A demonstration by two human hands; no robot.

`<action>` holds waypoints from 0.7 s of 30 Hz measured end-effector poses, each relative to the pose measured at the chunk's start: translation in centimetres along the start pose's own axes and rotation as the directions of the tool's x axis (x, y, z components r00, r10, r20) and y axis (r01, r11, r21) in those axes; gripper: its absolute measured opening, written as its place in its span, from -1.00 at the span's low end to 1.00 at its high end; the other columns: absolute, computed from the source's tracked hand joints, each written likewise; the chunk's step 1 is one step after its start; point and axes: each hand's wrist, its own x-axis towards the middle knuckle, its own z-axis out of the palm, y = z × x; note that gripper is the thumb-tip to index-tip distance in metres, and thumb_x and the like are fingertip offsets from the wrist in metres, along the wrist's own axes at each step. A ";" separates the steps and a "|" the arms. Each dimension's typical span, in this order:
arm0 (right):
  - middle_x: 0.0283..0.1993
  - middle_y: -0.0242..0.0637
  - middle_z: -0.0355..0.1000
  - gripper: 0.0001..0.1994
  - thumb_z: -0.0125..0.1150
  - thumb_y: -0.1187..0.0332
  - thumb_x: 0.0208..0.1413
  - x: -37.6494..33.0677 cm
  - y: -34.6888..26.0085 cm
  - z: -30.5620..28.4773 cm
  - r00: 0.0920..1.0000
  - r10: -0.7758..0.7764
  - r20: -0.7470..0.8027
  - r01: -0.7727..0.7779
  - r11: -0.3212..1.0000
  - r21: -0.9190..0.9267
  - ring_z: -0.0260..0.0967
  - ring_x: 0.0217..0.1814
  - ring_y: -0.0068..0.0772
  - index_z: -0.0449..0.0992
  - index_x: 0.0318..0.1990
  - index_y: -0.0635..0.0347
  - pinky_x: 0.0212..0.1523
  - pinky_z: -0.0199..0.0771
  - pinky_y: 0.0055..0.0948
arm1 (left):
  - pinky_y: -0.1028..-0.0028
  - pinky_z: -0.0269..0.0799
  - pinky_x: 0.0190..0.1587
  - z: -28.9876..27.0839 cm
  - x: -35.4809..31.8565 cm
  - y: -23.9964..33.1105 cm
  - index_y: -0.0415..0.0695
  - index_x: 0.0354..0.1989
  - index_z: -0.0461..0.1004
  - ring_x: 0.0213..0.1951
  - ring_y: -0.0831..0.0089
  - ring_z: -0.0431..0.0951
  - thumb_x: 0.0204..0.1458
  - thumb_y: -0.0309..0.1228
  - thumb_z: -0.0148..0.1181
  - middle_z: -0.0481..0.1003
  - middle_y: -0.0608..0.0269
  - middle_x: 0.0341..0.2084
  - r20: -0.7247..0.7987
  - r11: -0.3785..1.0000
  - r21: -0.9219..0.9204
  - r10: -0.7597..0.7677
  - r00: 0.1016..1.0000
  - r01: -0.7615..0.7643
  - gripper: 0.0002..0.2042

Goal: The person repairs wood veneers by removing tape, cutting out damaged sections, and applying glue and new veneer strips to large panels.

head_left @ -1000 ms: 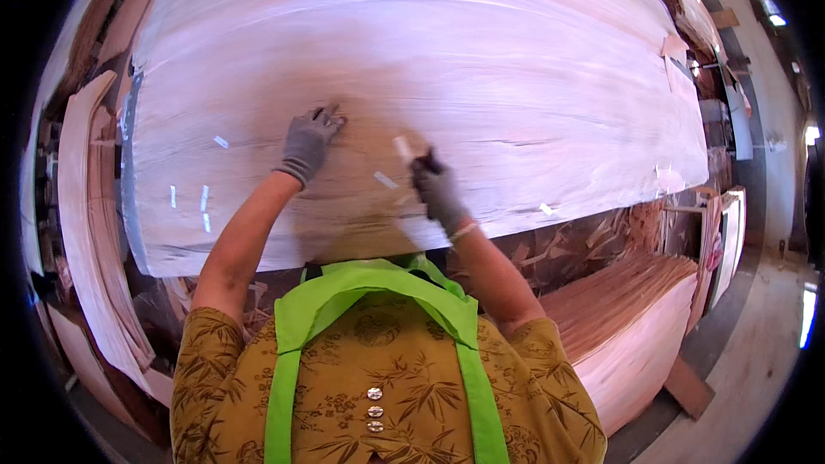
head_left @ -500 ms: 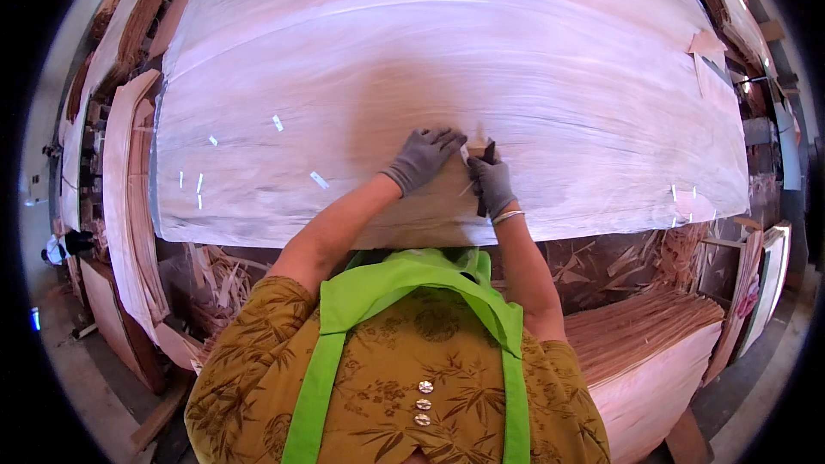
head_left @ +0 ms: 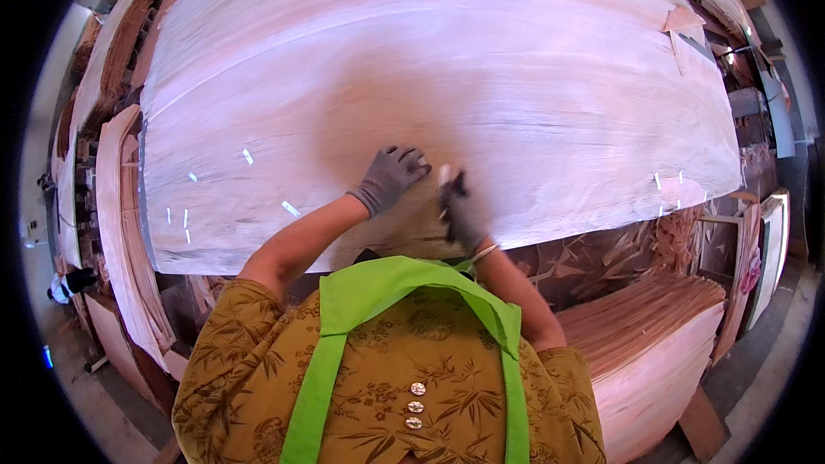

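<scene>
A broad, pale wood veneer sheet (head_left: 550,120) lies in front of me. Over its near middle, my left hand (head_left: 391,180), in a grey glove, has its fingers curled in, with a small white piece (head_left: 422,161) at the fingertips. To its right, my right hand (head_left: 467,216), also gloved, is closed around a dark tool (head_left: 455,185), blurred by motion; its kind does not show. A whitish bit (head_left: 444,174) sticks up by its fingers. Short white tape strips (head_left: 290,208) are stuck on the veneer to the left, and several more near its right edge.
A stack of veneer (head_left: 649,326) stands at my lower right. Folded veneer sheets (head_left: 120,206) stand along the left side. Scraps (head_left: 593,262) litter the space past the near edge. A loose veneer piece (head_left: 683,20) lies at the far right corner.
My hands have moved apart and come a little nearer to me. The left one went from lying flat on the veneer to curled fingers. The whole view has shifted slightly.
</scene>
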 end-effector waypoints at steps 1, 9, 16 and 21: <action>-0.68 -0.47 0.25 -0.80 0.15 0.25 0.08 1.9 -1.1 -1.7 0.997 -0.065 -0.051 0.066 0.998 0.019 0.13 -0.73 -0.61 0.44 -0.49 0.15 -0.74 0.12 -0.52 | 0.27 0.24 -0.03 0.2 0.2 -0.4 0.07 0.01 0.38 0.04 0.27 0.35 -0.08 -0.31 0.03 0.31 0.20 0.08 0.031 0.999 -0.040 -0.013 0.999 0.014 -0.61; -0.69 -0.44 0.28 -0.85 0.14 0.32 0.05 11.7 -5.9 -9.7 0.984 -0.037 -0.172 0.018 0.994 -0.108 0.16 -0.75 -0.57 0.47 -0.47 0.17 -0.76 0.11 -0.53 | 0.33 0.31 -0.09 4.4 13.3 1.0 0.00 0.14 0.27 -0.01 0.31 0.39 0.01 -0.30 -0.05 0.31 0.24 0.12 -0.105 0.994 0.040 0.102 0.989 -0.098 -0.56; -0.62 -0.38 0.34 -0.83 0.22 0.30 0.02 10.0 -2.3 -10.0 0.988 0.011 -0.151 0.017 0.983 0.184 0.20 -0.72 -0.54 0.45 -0.46 0.21 -0.71 0.22 -0.51 | 0.29 0.32 -0.11 5.5 14.6 2.1 0.03 0.04 0.38 0.08 0.36 0.33 0.03 -0.35 -0.09 0.31 0.27 0.13 -0.096 0.981 0.072 0.185 0.978 -0.179 -0.64; -0.58 -0.39 0.32 -0.89 0.13 0.38 0.06 6.1 -1.6 -7.2 0.994 0.073 -0.087 -0.057 0.981 0.184 0.18 -0.70 -0.54 0.43 -0.34 0.24 -0.70 0.19 -0.49 | 0.27 0.31 -0.10 5.1 14.6 2.4 0.01 -0.05 0.44 0.08 0.32 0.33 0.00 -0.38 -0.07 0.36 0.24 0.07 -0.093 0.991 0.045 0.132 0.987 -0.129 -0.69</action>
